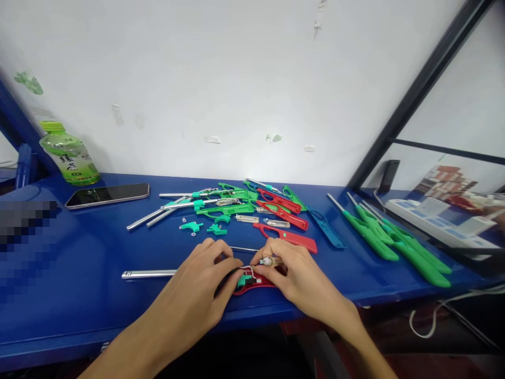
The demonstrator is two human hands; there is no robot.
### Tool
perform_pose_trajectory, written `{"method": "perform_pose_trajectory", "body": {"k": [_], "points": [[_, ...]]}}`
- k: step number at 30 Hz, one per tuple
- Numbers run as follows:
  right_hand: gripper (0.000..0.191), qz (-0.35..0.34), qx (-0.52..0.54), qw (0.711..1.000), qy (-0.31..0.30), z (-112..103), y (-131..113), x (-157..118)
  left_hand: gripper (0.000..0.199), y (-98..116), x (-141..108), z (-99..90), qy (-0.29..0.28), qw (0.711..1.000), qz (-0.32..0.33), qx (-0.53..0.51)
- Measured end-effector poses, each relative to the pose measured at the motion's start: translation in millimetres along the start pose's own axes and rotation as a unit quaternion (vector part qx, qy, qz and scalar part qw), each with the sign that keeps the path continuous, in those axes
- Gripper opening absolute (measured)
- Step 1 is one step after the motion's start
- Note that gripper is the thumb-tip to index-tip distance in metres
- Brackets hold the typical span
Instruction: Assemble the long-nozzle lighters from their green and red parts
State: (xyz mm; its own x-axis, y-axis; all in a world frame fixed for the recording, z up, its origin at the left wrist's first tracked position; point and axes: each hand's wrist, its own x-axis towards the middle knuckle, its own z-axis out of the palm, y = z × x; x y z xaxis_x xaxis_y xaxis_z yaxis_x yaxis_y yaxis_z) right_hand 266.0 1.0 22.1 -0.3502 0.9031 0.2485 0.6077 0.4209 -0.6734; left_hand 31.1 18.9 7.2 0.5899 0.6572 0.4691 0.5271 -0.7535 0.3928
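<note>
At the table's front edge lies an opened red lighter shell point(262, 281) with a teal trigger point(241, 282), a black part and a thin white tube inside. A long metal barrel point(148, 273) reaches out leftward from under my left hand point(207, 273). The thumb and index finger of that hand pinch the lighter near its trigger; their tips partly cover the inner parts. My right hand point(295, 268) is closed on a small clear fuel tank point(274, 261) with a whitish valve, held at the shell's right side. A thin rod point(244, 249) lies just behind both hands.
Behind the hands spread green shell halves point(229, 209), red ones point(286, 237), a blue one point(325, 226), loose teal triggers point(192, 227) and clear tanks point(277, 223). Several green lighters point(414, 252) lie right. A phone point(108, 195) and bottle point(69, 155) are left.
</note>
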Motion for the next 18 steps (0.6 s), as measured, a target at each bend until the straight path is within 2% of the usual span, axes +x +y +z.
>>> {"method": "perform_pose_trajectory", "body": {"k": [7, 12, 18], "points": [[0.025, -0.022, 0.029, 0.999, 0.032, 3, 4, -1, 0.03, -3, -7, 3.3, 0.015, 1.0, 0.011, -0.001], [0.029, -0.044, 0.031, 0.997, 0.056, 4, 6, -2, 0.028, -3, -3, 3.9, 0.034, 0.999, 0.016, -0.011], [0.027, -0.051, 0.03, 0.996, 0.068, 4, 6, 0, 0.022, 0, 10, 5.5, 0.0, 1.0, -0.015, -0.005]]}}
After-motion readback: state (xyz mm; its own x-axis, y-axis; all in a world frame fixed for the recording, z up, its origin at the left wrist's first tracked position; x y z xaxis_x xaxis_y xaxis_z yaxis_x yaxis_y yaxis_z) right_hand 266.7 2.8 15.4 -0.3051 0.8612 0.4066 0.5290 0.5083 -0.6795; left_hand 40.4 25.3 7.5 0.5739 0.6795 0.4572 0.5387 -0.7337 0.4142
